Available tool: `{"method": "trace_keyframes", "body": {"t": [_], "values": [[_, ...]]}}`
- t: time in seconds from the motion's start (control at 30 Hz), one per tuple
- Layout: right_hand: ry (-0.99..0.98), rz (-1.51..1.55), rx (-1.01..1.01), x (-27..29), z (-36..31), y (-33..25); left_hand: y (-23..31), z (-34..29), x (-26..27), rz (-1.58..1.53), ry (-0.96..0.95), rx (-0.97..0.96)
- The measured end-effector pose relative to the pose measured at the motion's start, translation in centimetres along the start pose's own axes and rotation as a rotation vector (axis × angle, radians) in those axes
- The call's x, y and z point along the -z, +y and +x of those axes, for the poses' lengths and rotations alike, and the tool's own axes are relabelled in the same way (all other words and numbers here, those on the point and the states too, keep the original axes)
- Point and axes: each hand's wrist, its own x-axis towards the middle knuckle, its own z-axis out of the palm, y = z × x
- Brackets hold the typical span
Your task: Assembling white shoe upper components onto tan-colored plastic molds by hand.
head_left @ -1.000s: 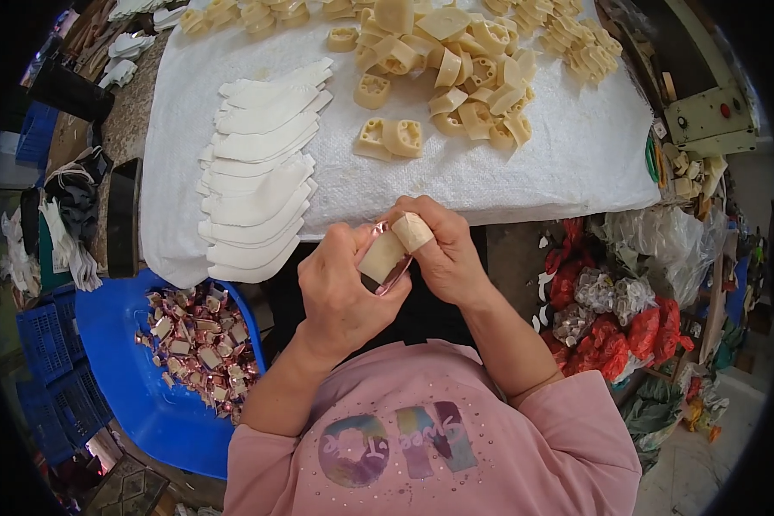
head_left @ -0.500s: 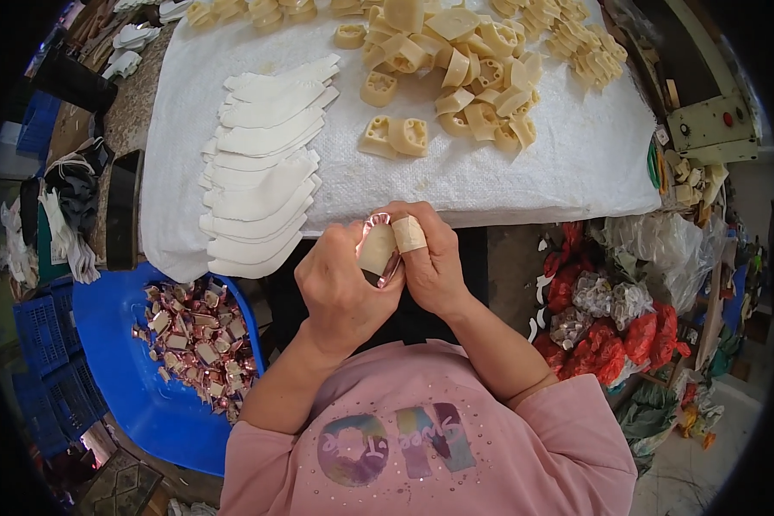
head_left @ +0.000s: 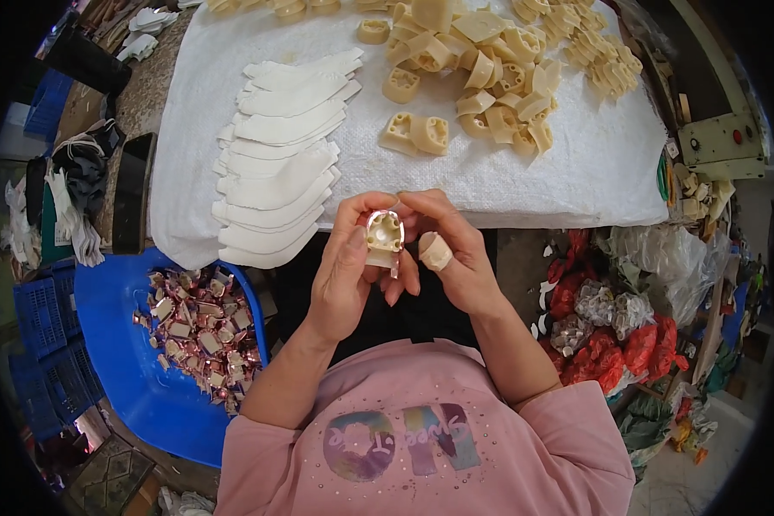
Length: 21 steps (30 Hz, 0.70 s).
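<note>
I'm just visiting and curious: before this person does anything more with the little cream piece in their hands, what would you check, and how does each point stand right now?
1. Piece held firmly: the left hand and right hand both grip the small cream part. Ok.
2. Part's hollow side in view: it faces the camera. Ok.
3. Shiny foil edge seated all round the part: too small to judge. Cannot tell.
4. Right thumb protected: pale tape wraps it. Ok.
5. More parts within reach: cream pile lies on the white cloth. Ok.
6. Blue bin has room: finished pieces cover only part. Ok.
</note>
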Motion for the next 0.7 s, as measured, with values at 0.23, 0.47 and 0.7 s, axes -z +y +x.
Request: {"method": "trace_keyframes", "body": {"t": [0.23, 0.47, 0.7], "values": [[0.046, 0.037, -0.247, -1.9, -0.4, -2.0, -1.0, -0.3, -0.9, 0.027, -0.017, -0.032], [0.081, 0.036, -0.402, -1.8, 0.0, -1.6, -1.6, -0.2, -1.2, 0.111, 0.106, -0.086], [0.014, 0.261, -0.341, -1.4, 1.3, -0.8, -0.1, -0.5, 0.1, -0.137, 0.128, -0.049]]}}
